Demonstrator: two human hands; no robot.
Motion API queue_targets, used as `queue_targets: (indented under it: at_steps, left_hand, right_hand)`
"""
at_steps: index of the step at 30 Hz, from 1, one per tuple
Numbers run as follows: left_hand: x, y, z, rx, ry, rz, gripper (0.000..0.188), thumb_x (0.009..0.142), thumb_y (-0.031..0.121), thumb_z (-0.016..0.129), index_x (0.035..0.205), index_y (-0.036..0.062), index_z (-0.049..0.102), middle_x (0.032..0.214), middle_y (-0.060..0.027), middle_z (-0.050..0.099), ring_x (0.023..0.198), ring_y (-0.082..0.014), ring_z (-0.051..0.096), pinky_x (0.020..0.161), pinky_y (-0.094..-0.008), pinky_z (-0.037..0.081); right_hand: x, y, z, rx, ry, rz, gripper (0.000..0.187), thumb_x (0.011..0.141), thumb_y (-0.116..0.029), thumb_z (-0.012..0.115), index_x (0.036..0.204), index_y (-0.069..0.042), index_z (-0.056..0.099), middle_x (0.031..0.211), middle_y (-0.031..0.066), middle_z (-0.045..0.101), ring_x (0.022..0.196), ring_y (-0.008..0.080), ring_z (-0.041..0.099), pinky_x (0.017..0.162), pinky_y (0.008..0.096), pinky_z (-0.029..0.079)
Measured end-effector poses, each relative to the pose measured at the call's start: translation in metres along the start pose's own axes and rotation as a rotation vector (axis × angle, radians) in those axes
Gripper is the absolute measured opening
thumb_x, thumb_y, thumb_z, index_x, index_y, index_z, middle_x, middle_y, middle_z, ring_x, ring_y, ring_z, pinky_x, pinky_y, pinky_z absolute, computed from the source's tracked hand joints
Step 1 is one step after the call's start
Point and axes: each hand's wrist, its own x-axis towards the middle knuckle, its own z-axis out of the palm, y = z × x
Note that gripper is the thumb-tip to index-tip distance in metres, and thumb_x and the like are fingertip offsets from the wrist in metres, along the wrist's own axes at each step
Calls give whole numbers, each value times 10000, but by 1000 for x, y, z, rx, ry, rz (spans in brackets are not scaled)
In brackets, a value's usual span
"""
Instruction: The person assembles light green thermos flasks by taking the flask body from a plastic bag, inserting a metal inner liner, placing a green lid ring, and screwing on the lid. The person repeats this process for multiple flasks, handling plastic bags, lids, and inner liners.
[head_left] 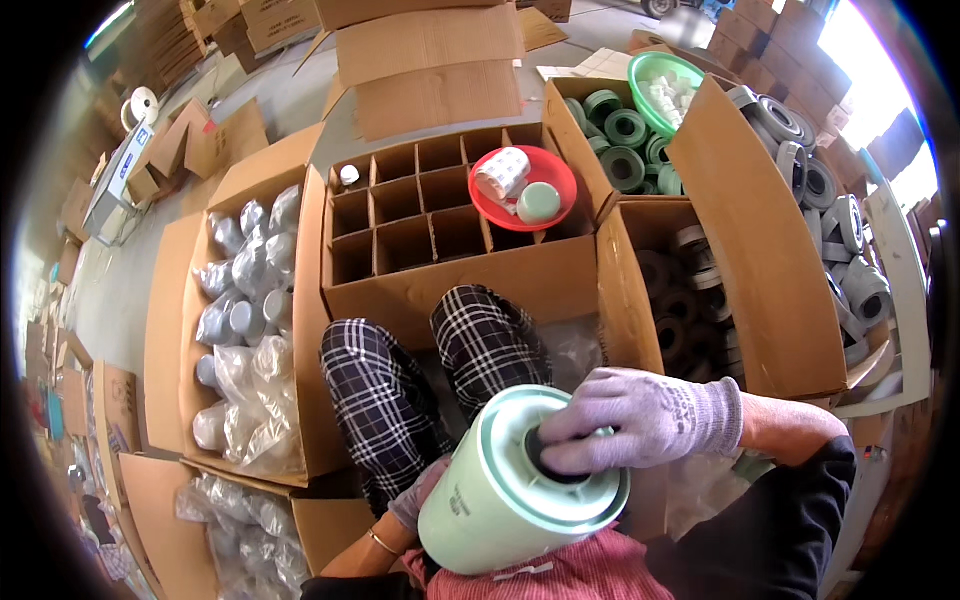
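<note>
A large pale green filter canister (490,490) lies tilted across my lap, its round end facing up and to the right. My left hand (422,492), in a grey glove, grips the canister's left side; its fingers are mostly hidden. Over the end face, my gloved right hand (640,420) is closed, with its fingertips pinching a black round piece (545,455) at the central opening. Whether that piece is a ring or a plug I cannot tell, as the fingers cover part of it.
A divided carton (460,270) stands beyond my knees, with a red bowl (520,222) on it holding a label roll and a pale green cap. Left, a carton (312,400) holds plastic-wrapped grey canisters. Right are cartons of green rings (625,130), dark rings (675,305) and grey rings (865,295).
</note>
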Motion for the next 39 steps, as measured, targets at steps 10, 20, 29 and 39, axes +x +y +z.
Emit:
queue_targets:
  at_steps: [10, 20, 29, 39]
  left_hand:
    - [3, -1, 6, 149, -50, -18, 360, 960, 191, 502, 1198, -54, 615, 1093, -93, 695, 965, -131, 660, 853, -260, 537]
    - [-13, 4, -7, 203, -129, -4, 369, 943, 192, 503, 1184, -62, 619, 1081, -101, 697, 960, -137, 660, 851, -261, 532]
    - [-34, 51, 62, 836, 624, 743, 330, 986, 259, 561, 1072, -32, 691, 953, -91, 734, 869, -140, 682, 795, -260, 530]
    - [-45, 135, 61, 616, 555, 1171, 382, 1035, 234, 430, 1254, -46, 569, 1151, -127, 673, 1003, -223, 675, 906, -352, 547]
  right_hand:
    - [40, -33, -16, -415, -135, -547, 485, 817, -116, 587, 1281, 18, 551, 1055, 80, 562, 948, 225, 614, 1022, 426, 472]
    - [11, -7, 1, -374, -166, -112, 207, 833, -175, 642, 978, -31, 605, 807, 18, 559, 679, 166, 605, 595, 310, 486]
    - [-34, -2, 30, 33, 119, 738, 113, 912, -121, 582, 928, -10, 587, 785, 188, 622, 732, 372, 641, 654, 438, 523]
    - [-45, 288, 16, -601, 406, 853, 568, 838, -397, 708, 1339, -194, 535, 1348, 183, 474, 1087, 361, 589, 869, 482, 519]
